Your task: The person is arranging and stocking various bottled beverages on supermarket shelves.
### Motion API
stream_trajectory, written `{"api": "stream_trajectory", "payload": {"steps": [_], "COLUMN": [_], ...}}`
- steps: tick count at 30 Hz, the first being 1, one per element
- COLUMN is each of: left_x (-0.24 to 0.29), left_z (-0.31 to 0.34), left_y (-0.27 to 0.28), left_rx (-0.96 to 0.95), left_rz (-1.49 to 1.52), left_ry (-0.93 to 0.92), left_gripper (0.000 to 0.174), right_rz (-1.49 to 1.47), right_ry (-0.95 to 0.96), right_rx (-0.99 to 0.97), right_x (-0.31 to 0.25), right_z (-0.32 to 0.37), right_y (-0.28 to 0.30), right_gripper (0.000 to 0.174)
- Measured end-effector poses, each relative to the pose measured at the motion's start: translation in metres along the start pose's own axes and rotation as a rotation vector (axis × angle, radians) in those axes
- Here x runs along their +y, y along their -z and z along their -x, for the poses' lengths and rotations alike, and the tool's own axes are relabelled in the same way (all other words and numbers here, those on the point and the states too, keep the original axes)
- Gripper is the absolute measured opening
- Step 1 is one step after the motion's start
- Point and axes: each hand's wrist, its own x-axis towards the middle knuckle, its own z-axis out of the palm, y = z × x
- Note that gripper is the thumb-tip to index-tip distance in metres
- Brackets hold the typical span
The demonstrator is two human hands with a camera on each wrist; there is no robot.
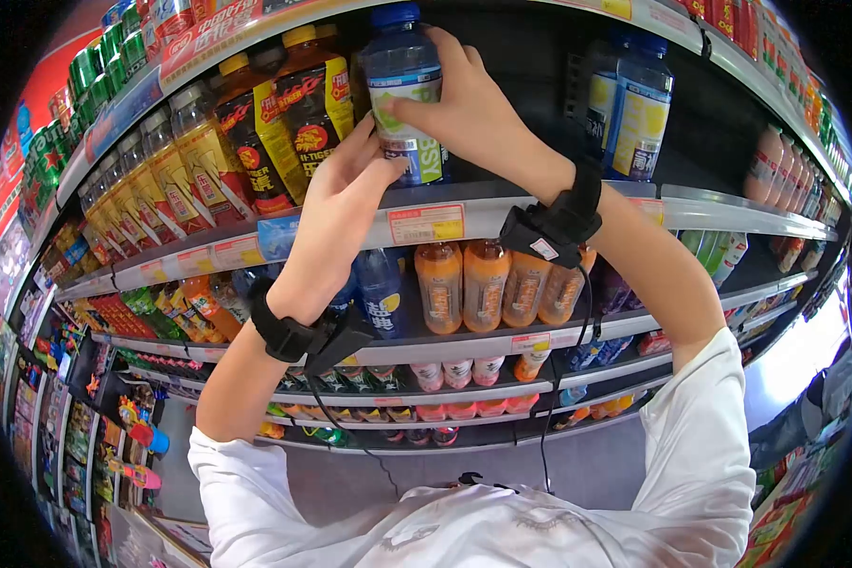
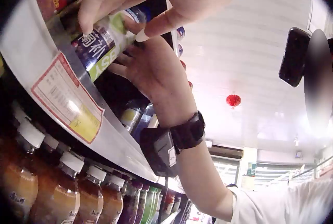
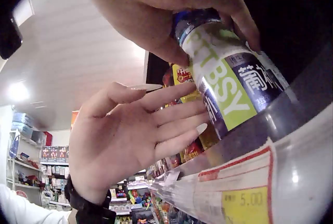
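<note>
A drink bottle (image 1: 404, 57) with a blue cap and a white, green and purple label stands upright at the front of a shelf. My right hand (image 1: 473, 109) grips it from the right, thumb across the label and fingers behind. My left hand (image 1: 341, 213) is at its lower left, fingers extended along its side. In the right wrist view, the left palm (image 3: 122, 130) faces the camera and the straight fingers reach the label (image 3: 229, 91). Two similar blue-capped bottles (image 1: 639, 114) stand further right on that shelf.
Black-and-yellow bottles (image 1: 303, 104) stand just left of the held one. Below, the shelf edge carries a price tag (image 1: 426, 223), and orange drink bottles (image 1: 486, 284) line the lower shelf. Cables (image 1: 551, 417) hang from both wrist cameras.
</note>
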Motion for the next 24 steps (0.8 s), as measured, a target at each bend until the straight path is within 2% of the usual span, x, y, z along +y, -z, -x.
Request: {"api": "stream_trajectory", "payload": {"steps": [2,5,8,11,14,15,18,19,24], "left_x": [0.000,0.000,0.000,-0.001,-0.012,-0.017,-0.013,-0.010,-0.007], "left_z": [-0.002,-0.006,-0.010,-0.030,-0.072,-0.081,-0.108,-0.111,-0.122], "left_y": [-0.006,-0.016,-0.027,-0.032,-0.027,-0.030,-0.037,-0.041,-0.049], "left_rx": [-0.011,-0.006,-0.054,-0.251,-0.477,-0.441,-0.535,-0.541,-0.520], "left_rz": [0.060,-0.036,-0.010,-0.118,-0.359,-0.378,-0.473,-0.513,-0.541], "left_ry": [0.026,0.056,0.036,0.039,0.146,0.117,0.167,0.123,0.111], "left_gripper": [0.062,0.061,0.062,0.058,0.053,0.045,0.042,0.041,0.049], "right_rz": [0.006,-0.005,0.014,0.073,0.082,0.099,0.126,0.119,-0.053], "right_ry": [-0.030,-0.052,-0.103,-0.092,-0.090,-0.092,-0.099,-0.102,-0.135], "right_rx": [0.007,0.001,-0.022,-0.004,-0.016,-0.016,-0.023,-0.029,-0.144], "right_x": [0.008,0.013,0.020,0.027,0.035,0.037,0.040,0.041,0.031], "right_z": [0.002,0.009,0.013,0.017,0.021,0.023,0.028,0.031,0.064], "right_y": [0.003,0.016,0.035,0.054,0.071,0.075,0.086,0.089,0.106], "right_gripper": [0.092,0.096,0.099,0.100,0.099,0.098,0.095,0.094,0.083]}}
